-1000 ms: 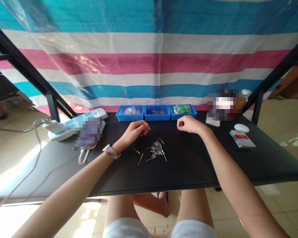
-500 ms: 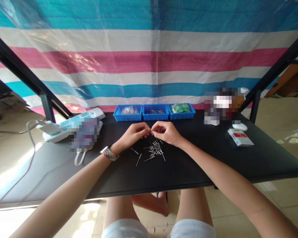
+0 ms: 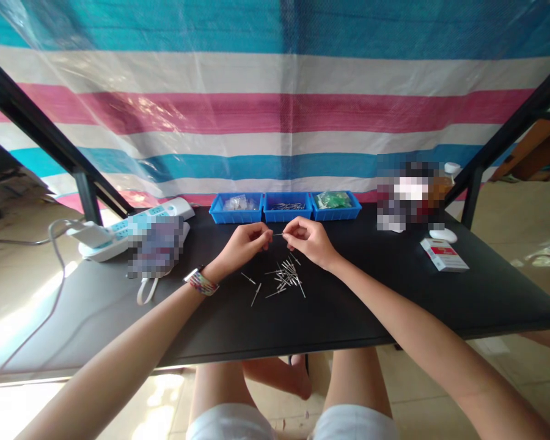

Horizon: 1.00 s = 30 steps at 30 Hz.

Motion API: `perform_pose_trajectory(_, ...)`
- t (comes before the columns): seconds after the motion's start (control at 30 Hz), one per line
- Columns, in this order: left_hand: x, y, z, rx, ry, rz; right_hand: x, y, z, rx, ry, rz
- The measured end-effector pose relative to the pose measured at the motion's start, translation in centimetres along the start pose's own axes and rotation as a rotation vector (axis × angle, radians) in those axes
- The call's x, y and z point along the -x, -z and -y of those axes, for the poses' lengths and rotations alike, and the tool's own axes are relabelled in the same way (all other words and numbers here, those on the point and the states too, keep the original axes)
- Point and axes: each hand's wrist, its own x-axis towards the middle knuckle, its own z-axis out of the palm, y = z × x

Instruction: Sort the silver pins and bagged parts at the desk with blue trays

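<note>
My left hand (image 3: 252, 241) and my right hand (image 3: 309, 241) are both closed in a pinch, facing each other over the black table (image 3: 220, 330). A thin silvery blind rivet (image 3: 277, 234) spans the small gap between their fingertips; its ends are hidden by the fingers. Just below the hands lies a loose pile of similar blind rivets (image 3: 288, 276), thin pins with thicker sleeves. Two more rivets (image 3: 256, 294) lie apart to the left of the pile.
Along the back stand three blue bins: one with clear bags (image 3: 236, 217), one with metal pins (image 3: 287, 216), one with a green bag (image 3: 337, 214). A power strip (image 3: 137, 229) with a cable is at left. At right lie a small box (image 3: 443, 255) and a white mouse-like object (image 3: 443, 234).
My fingertips, nearly touching before, have drawn slightly apart, and the thin rivet now shows between them. My right hand has risen a little. The pile lies as before.
</note>
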Motion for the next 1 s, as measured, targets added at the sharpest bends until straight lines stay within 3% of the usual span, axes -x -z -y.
perform_pose_trajectory(0.27,0.24,0.13,-0.48,0.082,-0.047,0.007,-0.19,0.11,-0.41,0.031,-0.051,-0.010)
perform_pose_trajectory(0.63,0.14,0.04,0.46,-0.069,-0.033,-0.028,-0.23,-0.19,0.17,-0.128,-0.026,-0.021)
perform_pose_trajectory(1.0,0.41,0.22,-0.06,-0.039,-0.063,0.007,-0.28,-0.11,-0.42,-0.034,-0.066,-0.044)
